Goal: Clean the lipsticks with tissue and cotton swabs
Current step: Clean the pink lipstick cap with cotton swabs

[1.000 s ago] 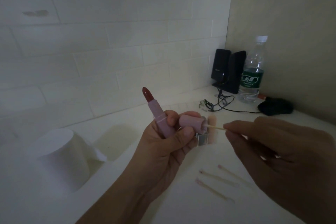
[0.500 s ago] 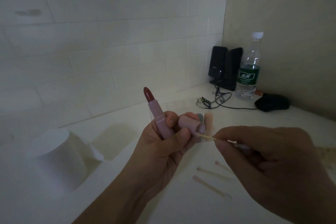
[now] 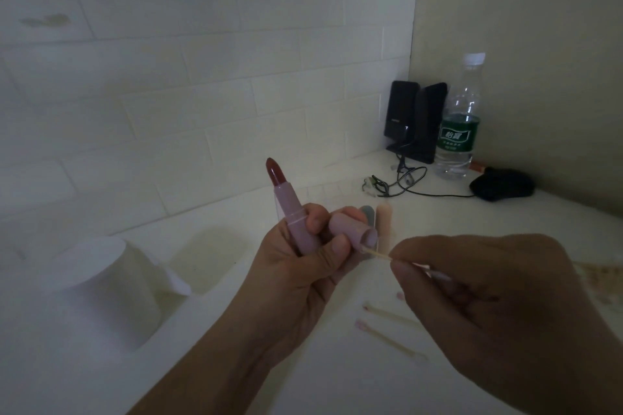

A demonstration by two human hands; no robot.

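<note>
Bottle point(image 3: 460, 118) green label, text unreadable; left hand point(image 3: 303, 266) grips lipstick point(image 3: 290, 209) w/ cap point(image 3: 350, 232).

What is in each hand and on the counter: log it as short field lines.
left hand: holds open lipstick and its cap
right hand: pinches cotton swab
swab tip: at the cap's open mouth
used swabs: lie on counter, pink tips
tissue roll: left, upright
back corner: water bottle, speakers
</note>
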